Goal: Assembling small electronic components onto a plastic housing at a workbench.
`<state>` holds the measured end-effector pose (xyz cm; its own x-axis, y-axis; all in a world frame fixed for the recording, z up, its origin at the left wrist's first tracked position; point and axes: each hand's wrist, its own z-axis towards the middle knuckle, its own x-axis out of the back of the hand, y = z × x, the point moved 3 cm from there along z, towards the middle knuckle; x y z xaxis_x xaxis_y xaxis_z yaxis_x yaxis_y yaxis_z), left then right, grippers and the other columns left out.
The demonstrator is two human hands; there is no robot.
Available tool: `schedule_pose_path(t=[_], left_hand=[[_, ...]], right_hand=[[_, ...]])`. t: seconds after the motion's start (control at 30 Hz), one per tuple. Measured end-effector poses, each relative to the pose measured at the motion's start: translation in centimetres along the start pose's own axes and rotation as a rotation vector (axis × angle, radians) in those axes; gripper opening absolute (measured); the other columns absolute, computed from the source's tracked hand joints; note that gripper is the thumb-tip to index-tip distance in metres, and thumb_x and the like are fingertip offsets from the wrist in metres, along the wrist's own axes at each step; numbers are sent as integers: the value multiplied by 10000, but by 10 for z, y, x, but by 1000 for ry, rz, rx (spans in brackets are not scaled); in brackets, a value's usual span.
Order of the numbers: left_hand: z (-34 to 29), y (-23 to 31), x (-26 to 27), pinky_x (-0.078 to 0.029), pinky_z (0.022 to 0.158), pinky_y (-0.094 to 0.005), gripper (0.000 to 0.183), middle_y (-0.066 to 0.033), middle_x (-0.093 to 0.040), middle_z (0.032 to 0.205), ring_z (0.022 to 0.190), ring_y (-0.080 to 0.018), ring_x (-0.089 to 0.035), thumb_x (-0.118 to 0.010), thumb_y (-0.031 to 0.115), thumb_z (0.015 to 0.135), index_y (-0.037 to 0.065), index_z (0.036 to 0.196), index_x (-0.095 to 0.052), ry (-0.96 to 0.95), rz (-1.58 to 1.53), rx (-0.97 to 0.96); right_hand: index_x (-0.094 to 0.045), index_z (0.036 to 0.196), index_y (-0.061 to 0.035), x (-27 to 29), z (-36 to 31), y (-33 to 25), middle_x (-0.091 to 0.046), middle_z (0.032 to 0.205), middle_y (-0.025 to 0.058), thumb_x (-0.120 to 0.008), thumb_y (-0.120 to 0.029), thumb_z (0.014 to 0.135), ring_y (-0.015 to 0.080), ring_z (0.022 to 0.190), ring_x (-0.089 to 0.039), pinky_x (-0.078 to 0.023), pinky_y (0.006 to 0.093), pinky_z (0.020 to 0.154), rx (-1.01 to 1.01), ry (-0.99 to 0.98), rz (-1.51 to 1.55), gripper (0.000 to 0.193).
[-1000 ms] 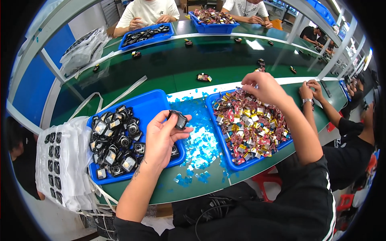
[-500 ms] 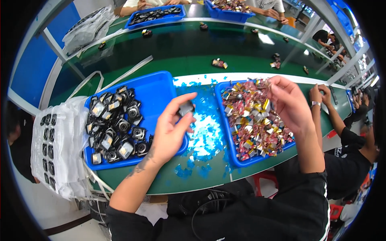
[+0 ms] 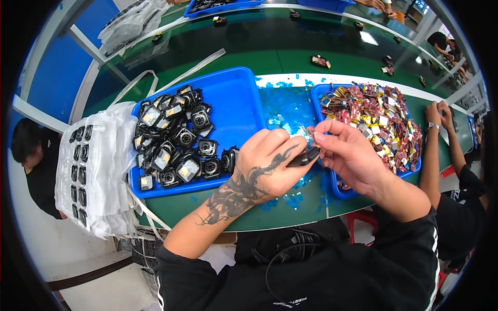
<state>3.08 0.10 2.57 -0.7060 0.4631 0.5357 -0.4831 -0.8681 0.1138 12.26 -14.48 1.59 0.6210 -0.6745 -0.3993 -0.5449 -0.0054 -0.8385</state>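
Note:
My left hand [image 3: 267, 166], back upward, is closed round a black smartwatch case [image 3: 305, 157] whose end sticks out past the fingers. Touching or nearly touching it, my right hand [image 3: 355, 158] pinches a small reddish circuit piece [image 3: 310, 130] between thumb and forefinger. Whether that piece is still joined to the case is hidden by the fingers. Left of my hands is a blue tray [image 3: 236, 98] with a heap of black smartwatch cases [image 3: 185, 137]. On the right, a second blue tray [image 3: 340, 194] is filled with reddish, yellow and silver circuit parts [image 3: 386, 122].
Blue film scraps [image 3: 290, 199] litter the green table between the trays. White plastic trays [image 3: 93, 171] are stacked at the left edge. Beyond runs a green conveyor belt [image 3: 249, 57] carrying scattered watch parts [image 3: 320, 61]. At right, a co-worker's forearms [image 3: 431, 150] rest near the tray.
My hands have come together over the gap between the trays. The left has turned back upward with the watch case; the right has moved left from over the parts tray. The view has shifted.

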Motion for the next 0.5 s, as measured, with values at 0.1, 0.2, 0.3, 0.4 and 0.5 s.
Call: schedule_pose_path(t=[0.1,0.2,0.3,0.4,0.5], left_hand=[[-1,-2,0,-472,554,-305,250,-27,-573,799,727,-200,-572,-840,63,602,130,813,-724,-40,21,34],[5,-7,6,-478,611,-300,177,-62,-596,760,725,-231,-572,-799,44,689,88,845,-728,-57,-325,360],[-1,-15,5,-453,621,-239,136,-40,-646,861,767,-114,-571,-767,38,744,63,874,-735,-201,-661,813],[-7,-16,-1,-423,603,-212,123,-33,-628,869,732,-70,-531,-775,64,755,39,868,-731,-201,-778,884],[-7,-15,-3,-413,602,-209,129,-36,-612,869,713,-70,-518,-779,73,758,28,867,-728,-208,-836,895]], right_hand=[[-607,1011,-106,-3,0,4,-647,913,-19,-644,-204,935,53,786,-578,-432,206,649,-30,79,50,129],[-605,1058,-59,-9,-7,-9,-625,982,4,-589,-181,964,46,853,-568,-440,213,698,238,115,-203,155],[-604,1027,19,-4,-13,-17,-608,968,27,-599,-66,933,51,861,-557,-460,219,735,596,-2,-431,127],[-613,970,25,-5,-16,-20,-610,899,21,-620,-48,917,44,808,-554,-454,200,694,510,-6,-536,90],[-616,938,22,-7,-13,-24,-609,851,14,-639,-48,908,36,775,-545,-443,189,661,524,45,-506,80]])
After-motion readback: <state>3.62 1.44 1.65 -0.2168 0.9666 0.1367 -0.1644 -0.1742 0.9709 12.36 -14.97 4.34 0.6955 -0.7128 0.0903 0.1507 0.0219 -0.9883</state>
